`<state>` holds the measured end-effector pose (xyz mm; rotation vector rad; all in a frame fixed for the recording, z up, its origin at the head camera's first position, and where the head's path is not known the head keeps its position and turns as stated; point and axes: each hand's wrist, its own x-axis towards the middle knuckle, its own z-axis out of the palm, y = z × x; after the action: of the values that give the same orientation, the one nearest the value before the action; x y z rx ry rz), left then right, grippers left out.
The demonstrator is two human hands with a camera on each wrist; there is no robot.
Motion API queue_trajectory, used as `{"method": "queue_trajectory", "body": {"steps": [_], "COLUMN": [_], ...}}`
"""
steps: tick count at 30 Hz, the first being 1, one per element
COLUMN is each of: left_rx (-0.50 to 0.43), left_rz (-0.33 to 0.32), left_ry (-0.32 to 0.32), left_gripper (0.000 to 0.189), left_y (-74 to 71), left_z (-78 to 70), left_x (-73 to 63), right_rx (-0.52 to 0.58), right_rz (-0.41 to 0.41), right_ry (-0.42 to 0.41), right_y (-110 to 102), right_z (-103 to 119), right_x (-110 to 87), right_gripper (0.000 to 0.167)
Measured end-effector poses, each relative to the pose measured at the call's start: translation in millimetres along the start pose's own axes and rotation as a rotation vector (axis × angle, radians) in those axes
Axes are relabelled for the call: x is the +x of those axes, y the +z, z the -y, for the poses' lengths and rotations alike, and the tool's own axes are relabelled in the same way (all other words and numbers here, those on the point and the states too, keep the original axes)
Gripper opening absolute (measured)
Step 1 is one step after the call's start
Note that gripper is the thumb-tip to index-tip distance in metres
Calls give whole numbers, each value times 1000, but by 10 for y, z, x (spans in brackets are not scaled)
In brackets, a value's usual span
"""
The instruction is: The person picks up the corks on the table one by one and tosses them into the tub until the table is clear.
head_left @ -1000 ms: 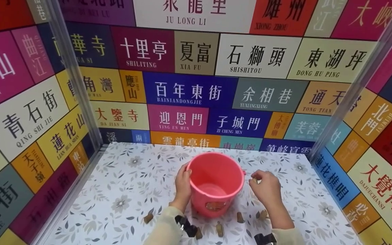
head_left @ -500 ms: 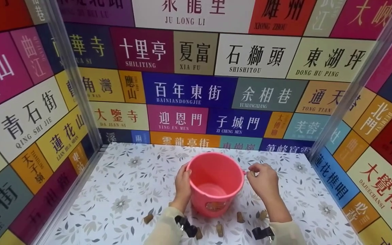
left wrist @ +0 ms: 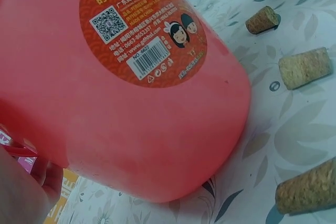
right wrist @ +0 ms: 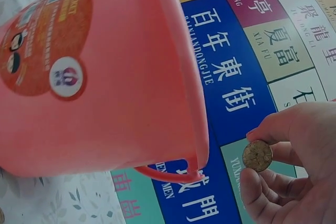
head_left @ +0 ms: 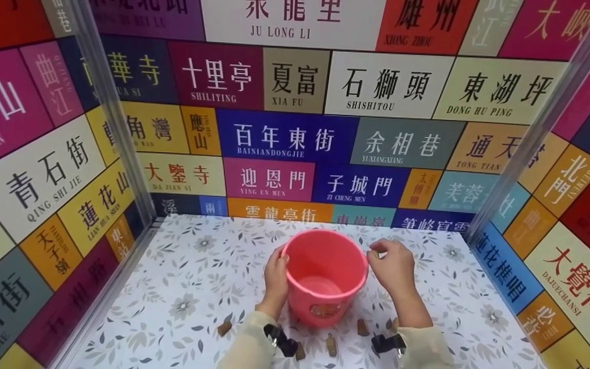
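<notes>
Plainly, cork (right wrist: pixel 258 156) in right hand (right wrist: pixel 310 136)

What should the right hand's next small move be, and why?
Probably shift the cork leftward over the pink bucket and let go above its opening: the right hand pinches it just beside the rim, the bucket's mouth faces up, and the left hand holds the opposite side.

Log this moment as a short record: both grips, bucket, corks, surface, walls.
Left grip: holds the bucket by its side
Right grip: pinches one cork beside the bucket
Bucket: pink, mouth up
Loose corks: several, on the surface
Surface: white, with leaf and flower print
Walls: multicoloured blocks bearing Chinese characters
</notes>
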<state>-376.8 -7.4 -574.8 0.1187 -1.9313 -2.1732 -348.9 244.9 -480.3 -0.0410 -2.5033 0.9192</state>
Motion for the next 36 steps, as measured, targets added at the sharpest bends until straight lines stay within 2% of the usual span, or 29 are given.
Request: {"method": "queue_trajectory", "body": {"steps": [4,6,11,16,23,28,36], "left_rx": [4,10,15,7,9,6,-28], "left_rz": [12,23,26,19,1,1,28], "left_ry": [-16,-46,-55,-42,9,14,-17], "left_gripper": [45,46,46,45,43,44,44], "left_y": [4,5,1,-12,23,3,-1], "left_z": [-6,-11,-7,4,21,18,2], "left_x": [2,0,-3,-4,-1,-4,2], "right_rx": [8,10,31,53,48,62,70], "right_rz": [4,14,24,28,3,6,37], "right_ry": [9,17,12,6,-29,-40,-57], "right_y": [32,51,117,198,278,343,434], "right_z": [39,59,145,255,347,415,524], "right_x": [16,17,24,27,58,64,47], "right_gripper": [17,17,17,16,13,12,11]}}
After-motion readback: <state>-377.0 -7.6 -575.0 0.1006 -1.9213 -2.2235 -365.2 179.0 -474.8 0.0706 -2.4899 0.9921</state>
